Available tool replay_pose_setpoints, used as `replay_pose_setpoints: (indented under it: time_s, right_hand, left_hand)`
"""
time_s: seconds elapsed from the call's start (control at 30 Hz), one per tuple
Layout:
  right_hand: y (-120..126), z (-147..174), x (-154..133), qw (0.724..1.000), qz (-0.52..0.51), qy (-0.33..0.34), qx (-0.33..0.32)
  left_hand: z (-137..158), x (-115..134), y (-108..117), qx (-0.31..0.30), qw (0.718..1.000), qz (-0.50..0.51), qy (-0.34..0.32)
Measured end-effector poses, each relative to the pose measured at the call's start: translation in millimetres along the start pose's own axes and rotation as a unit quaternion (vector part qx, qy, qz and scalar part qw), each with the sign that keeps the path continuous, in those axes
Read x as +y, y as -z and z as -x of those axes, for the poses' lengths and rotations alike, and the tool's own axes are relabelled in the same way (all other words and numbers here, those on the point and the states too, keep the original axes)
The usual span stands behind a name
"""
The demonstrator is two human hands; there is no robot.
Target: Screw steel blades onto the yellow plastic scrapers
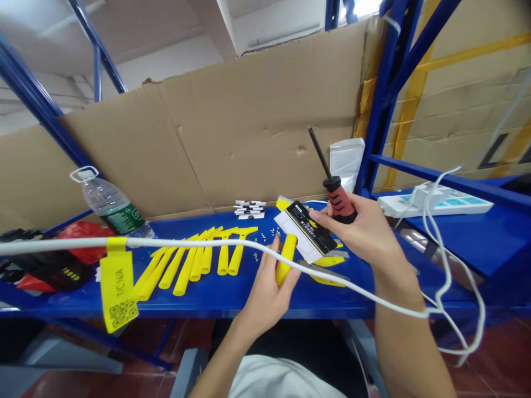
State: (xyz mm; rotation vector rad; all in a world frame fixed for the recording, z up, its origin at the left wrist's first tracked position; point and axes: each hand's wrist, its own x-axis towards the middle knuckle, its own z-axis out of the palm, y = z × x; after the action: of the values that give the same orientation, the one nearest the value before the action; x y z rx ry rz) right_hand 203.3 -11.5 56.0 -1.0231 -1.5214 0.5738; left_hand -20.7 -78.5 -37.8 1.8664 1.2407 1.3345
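My left hand (271, 287) is closed round the yellow handle (286, 260) of a scraper-like tool. A black and white printed card (309, 232) sits at the handle's upper end, and the tool's head behind it is mostly hidden. My right hand (360, 226) grips a screwdriver (341, 202) with a red and black handle, its shaft pointing up and slightly left. The fingertips of that hand are close to the card; whether they touch it I cannot tell. More yellow handles (182, 271) lie in a row to the left. Yellow pieces with metal blades (327, 271) lie under and beside the card.
A white cable (207, 243) runs across the view in front of my hands, with a yellow tag (118, 287). Small black and white boxes (249, 209) are stacked at the back. A water bottle (112, 204) leans at left; a power strip (448, 204) lies at right.
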Motion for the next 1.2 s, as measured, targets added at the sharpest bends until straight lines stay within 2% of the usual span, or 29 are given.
replay_pose_setpoints:
  time_s: [0.07,0.13,0.33,0.43,0.63,0.8,0.93,1.03,1.13,1.2]
  right_hand:
    - [-1,0,-2,0.999,0.014,0.009,0.027]
    - [-2,-1,-3,0.998,0.029,0.015,0.051]
    - [-1,-1,-5,0.997,0.035,0.011,0.071]
    - [0,0,-6,0.997,0.034,0.014,0.071]
    - [0,0,-7,0.996,0.005,0.020,0.086]
    - [-3,-1,-4,0.988,-0.105,0.005,0.114]
    - [-3,-2,5,0.970,-0.141,0.006,0.198]
    - [1,-4,6,0.952,-0.108,0.050,0.283]
    - [5,-6,0,0.918,-0.114,0.103,0.365]
    - [9,-5,-3,0.900,-0.109,0.126,0.403]
  left_hand:
    - [-1,5,-8,0.056,0.993,-0.091,-0.050]
    - [-6,13,-16,0.082,0.981,-0.150,-0.097]
    - [-30,29,-27,0.118,0.954,-0.198,-0.190]
    - [-35,33,-24,0.136,0.951,-0.183,-0.208]
    - [-26,36,-12,0.113,0.944,-0.210,-0.227]
    - [-6,36,-5,0.124,0.939,-0.239,-0.216]
    - [8,27,-5,0.157,0.928,-0.255,-0.221]
    - [17,16,-3,0.177,0.923,-0.250,-0.233]
    - [19,8,10,0.178,0.931,-0.230,-0.221]
    - [9,7,29,0.167,0.940,-0.232,-0.189]
